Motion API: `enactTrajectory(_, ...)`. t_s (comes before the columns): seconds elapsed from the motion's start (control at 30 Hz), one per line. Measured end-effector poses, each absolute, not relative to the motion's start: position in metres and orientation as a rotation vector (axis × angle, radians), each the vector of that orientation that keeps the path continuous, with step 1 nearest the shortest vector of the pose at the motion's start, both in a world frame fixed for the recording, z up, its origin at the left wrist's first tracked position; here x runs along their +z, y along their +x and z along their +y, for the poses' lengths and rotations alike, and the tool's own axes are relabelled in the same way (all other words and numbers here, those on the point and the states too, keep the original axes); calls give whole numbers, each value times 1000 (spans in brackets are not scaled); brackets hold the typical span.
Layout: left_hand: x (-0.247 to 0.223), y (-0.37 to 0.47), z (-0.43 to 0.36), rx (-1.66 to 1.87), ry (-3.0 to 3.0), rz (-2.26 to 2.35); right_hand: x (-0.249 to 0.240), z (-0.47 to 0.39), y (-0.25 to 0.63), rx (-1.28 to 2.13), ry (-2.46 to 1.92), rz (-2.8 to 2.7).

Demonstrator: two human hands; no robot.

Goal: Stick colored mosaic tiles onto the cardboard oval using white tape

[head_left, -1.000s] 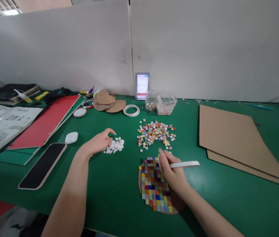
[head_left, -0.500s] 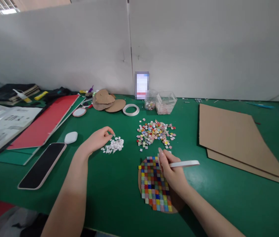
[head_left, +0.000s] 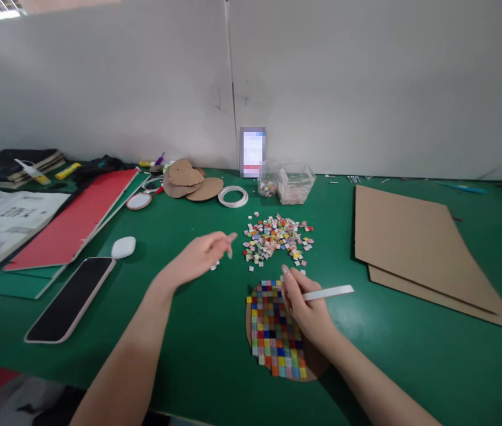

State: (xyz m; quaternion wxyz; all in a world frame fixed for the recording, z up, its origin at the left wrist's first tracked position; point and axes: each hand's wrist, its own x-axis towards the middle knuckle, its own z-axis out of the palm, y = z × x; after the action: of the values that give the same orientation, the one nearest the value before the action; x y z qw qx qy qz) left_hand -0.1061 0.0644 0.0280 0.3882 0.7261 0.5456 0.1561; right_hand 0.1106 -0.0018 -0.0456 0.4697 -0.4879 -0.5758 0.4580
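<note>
My left hand [head_left: 209, 251] hovers over the table with its thumb and forefinger apart, and I see nothing between them. Beneath it lies a heap of small white pieces [head_left: 214, 266], mostly hidden by the hand. In my right hand [head_left: 306, 305] is a pair of white tweezers [head_left: 329, 293], its back end pointing right. This hand rests at the upper right of a mosaic of coloured square tiles [head_left: 272, 334] on a round cardboard base [head_left: 317, 368]. The tweezers' tips are hard to make out. Loose tiles [head_left: 275, 236] are scattered just beyond the mosaic.
Two clear containers [head_left: 295, 184] stand behind the loose tiles, near a propped phone [head_left: 253, 152]. A roll of white tape [head_left: 233, 196] lies beside cardboard discs [head_left: 205, 189]. Cardboard sheets [head_left: 410, 242] are on the right; a dark-screened phone [head_left: 71, 300] and white case [head_left: 123, 247] lie left.
My left hand has moved right from above the white pieces towards the coloured tiles, its fingers spreading. My right hand stays at the mosaic with the tweezers. The view has shifted slightly.
</note>
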Motion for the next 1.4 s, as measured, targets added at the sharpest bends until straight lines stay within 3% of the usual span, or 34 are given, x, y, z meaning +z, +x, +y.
enactTrajectory(0.23,10,-43,32,365,2033,1076,-37,-1,109,1412,-1090,-1328)
enactTrajectory(0.7,11,-49,37,678,1566,945,-23,-2,121,2115,-642,-1172)
enactTrajectory(0.93,12,-47,32,396,1639,890,-13,0,128,2485,-388,-1362)
enactTrajectory(1.03,12,-46,30,222,1739,838,-11,1,130,2437,-372,-1421)
enactTrajectory(1.13,10,-45,33,303,1922,909,-13,-1,128,2315,-490,-1459)
enactTrajectory(1.4,3,-54,45,533,2004,1249,-23,3,122,1466,-812,-1178)
